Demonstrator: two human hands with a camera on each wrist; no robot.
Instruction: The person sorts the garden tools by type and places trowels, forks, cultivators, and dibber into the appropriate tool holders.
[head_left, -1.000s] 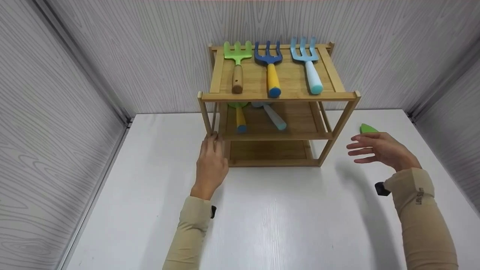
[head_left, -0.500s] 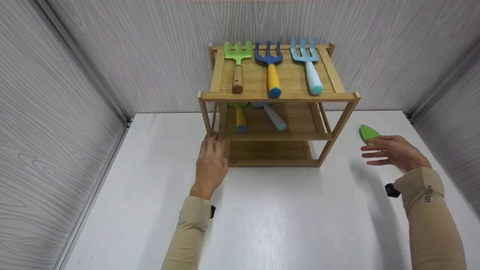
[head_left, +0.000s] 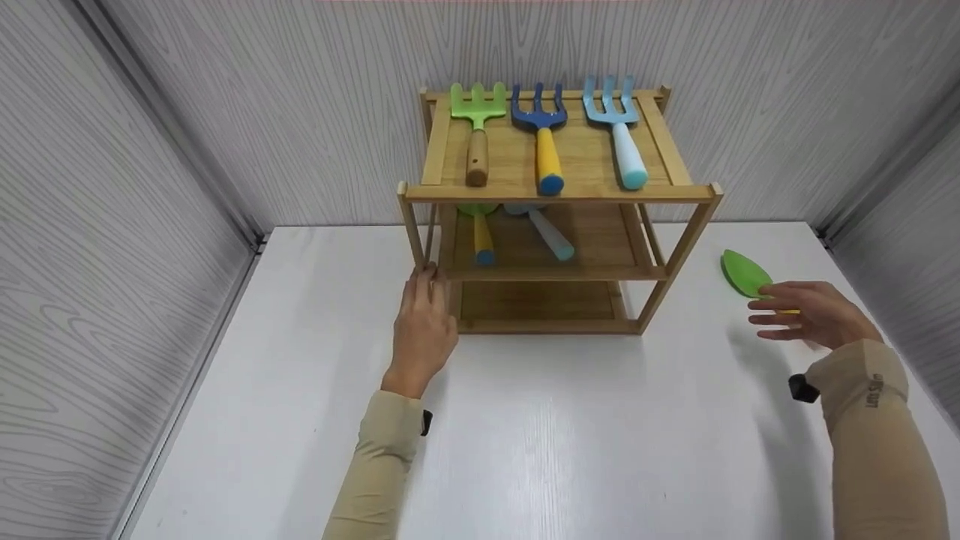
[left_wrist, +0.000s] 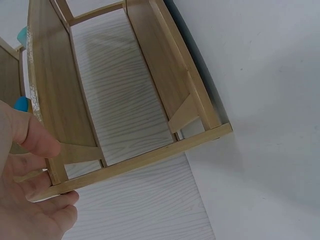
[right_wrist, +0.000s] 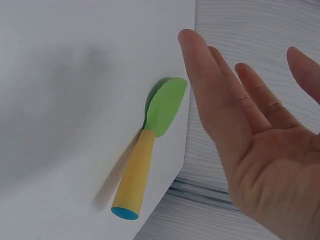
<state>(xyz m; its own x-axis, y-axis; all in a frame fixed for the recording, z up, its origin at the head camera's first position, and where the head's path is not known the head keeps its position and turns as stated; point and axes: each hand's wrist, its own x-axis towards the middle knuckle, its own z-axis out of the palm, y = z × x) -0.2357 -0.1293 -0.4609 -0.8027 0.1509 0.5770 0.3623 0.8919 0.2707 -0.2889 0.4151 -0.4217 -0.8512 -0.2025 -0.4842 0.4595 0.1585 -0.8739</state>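
Observation:
My left hand point(head_left: 424, 330) grips the left front post of a three-tier wooden rack point(head_left: 555, 275). In the left wrist view its thumb and fingers point(left_wrist: 57, 202) lie on either side of that post. Out to the right, my right hand point(head_left: 814, 311) hovers with straight, spread fingers and holds nothing. Beneath it on the white table lies a hand trowel with a green blade point(head_left: 742, 271). The right wrist view shows the trowel's yellow handle point(right_wrist: 135, 175) with its blue end, apart from the fingers.
On the rack's top tier lie a green hand fork point(head_left: 478, 112), a dark blue one point(head_left: 547, 154) with yellow handle, and a light blue one point(head_left: 627, 154). The middle tier bears a yellow-handled tool point(head_left: 482, 236) and a pale blue-handled tool point(head_left: 551, 234), heads partly hidden. Grey walls enclose the table.
My right hand has moved right and slightly toward me, uncovering more of the trowel's green blade. The left hand has stayed on the rack's post.

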